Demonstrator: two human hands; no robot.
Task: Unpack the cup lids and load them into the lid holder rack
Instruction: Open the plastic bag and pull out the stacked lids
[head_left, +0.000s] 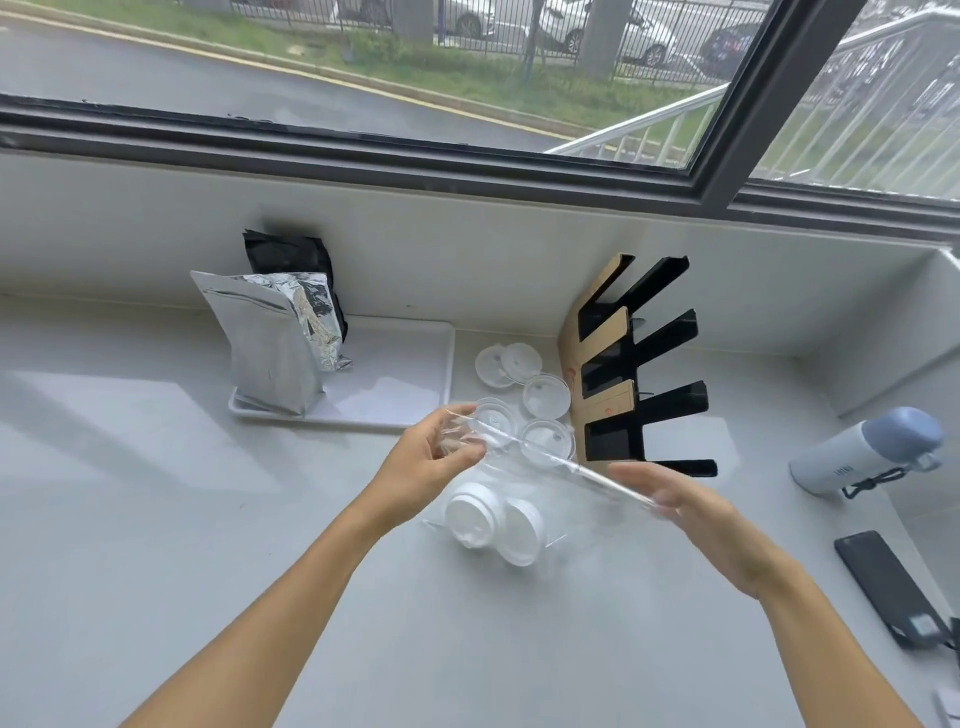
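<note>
A pale grey desk (156, 519) runs under the window, and at its back a white tray (400, 374) carries a silver foil pouch (270, 348) with a black bag (291, 254) behind it. To the right stands the lid holder rack (639, 369), black arms on a brown side panel, its slots holding nothing. Both hands are up over the middle of the desk with a clear plastic bag (561, 499) stretched between them: the left hand (431, 457) pinches one top corner, fingers curled on the film; the right hand (701, 514) is at the other end, blurred, fingers fairly straight along the bag's edge. Two white lids (493, 519) sit inside the bag. Four clear lids (545, 397) lie loose on the desk just left of the rack. Far right: a pale bottle (867, 449) on its side and a dark phone (888, 587).
</note>
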